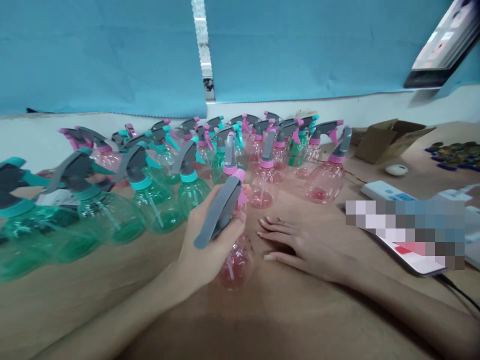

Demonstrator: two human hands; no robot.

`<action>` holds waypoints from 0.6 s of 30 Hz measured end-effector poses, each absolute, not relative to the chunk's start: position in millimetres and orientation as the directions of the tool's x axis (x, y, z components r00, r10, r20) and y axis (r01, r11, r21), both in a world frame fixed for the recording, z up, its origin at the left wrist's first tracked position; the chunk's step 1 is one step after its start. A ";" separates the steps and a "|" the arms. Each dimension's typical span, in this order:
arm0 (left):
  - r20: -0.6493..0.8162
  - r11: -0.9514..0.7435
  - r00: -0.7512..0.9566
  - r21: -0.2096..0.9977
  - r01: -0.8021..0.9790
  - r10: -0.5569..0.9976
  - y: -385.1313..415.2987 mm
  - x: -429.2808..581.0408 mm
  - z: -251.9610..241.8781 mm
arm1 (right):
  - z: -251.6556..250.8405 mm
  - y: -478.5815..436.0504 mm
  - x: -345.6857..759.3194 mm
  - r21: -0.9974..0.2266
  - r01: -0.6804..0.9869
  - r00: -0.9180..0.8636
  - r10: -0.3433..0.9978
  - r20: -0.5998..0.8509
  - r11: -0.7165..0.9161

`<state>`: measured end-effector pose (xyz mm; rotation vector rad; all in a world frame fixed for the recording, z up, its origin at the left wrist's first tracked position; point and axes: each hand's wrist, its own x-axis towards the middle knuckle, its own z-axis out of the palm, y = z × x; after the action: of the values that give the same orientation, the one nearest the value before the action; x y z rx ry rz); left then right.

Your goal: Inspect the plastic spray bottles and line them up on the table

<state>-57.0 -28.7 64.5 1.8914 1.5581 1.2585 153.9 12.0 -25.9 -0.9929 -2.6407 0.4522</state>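
My left hand (210, 235) is wrapped round the neck of a pink spray bottle (235, 265) with a grey and pink trigger head, close to me at the middle of the table. Its grip hides the bottle's collar. My right hand (296, 245) rests on the wooden table (292, 310), palm down with fingers stretched out, just right of that bottle and holding nothing. Behind my hands stand a second pink spray bottle (263, 187) and, farther right, another pink spray bottle (326, 180). A green spray bottle (192, 192) stands just beyond my left hand.
Several green bottles (155, 210) line the left side, with mixed pink and green ones behind. At right lie a phone (420, 262) with a cable, a white power strip (386, 191), a white mouse (396, 170), an open cardboard box (386, 142) and a pile of small items (459, 154).
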 end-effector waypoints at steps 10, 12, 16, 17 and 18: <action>0.395 -0.336 0.027 0.741 0.581 0.918 -26.3 -58.1 59.5 | -22.9 10.4 153.1 -0.411 0.582 -0.715 0.682 0.151 0.702; 0.392 -0.333 0.025 0.743 0.580 0.919 -26.4 -57.9 59.7 | -22.8 10.6 153.2 -0.403 0.584 -0.720 0.679 0.144 0.705; 0.395 -0.343 0.036 0.743 0.575 0.918 -25.5 -56.9 59.5 | -24.6 11.4 153.7 -0.406 0.579 -0.719 0.678 0.156 0.707; 0.396 -0.345 0.039 0.743 0.573 0.917 -25.2 -56.7 59.5 | -25.1 11.5 153.8 -0.409 0.577 -0.717 0.678 0.160 0.707; 0.400 -0.349 0.039 0.743 0.571 0.916 -25.0 -56.6 59.5 | -25.6 11.7 153.9 -0.411 0.575 -0.717 0.678 0.163 0.707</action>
<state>-56.6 -25.0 59.5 1.9429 1.5011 1.2316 153.9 11.7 -25.6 -0.9862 -2.6137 0.4823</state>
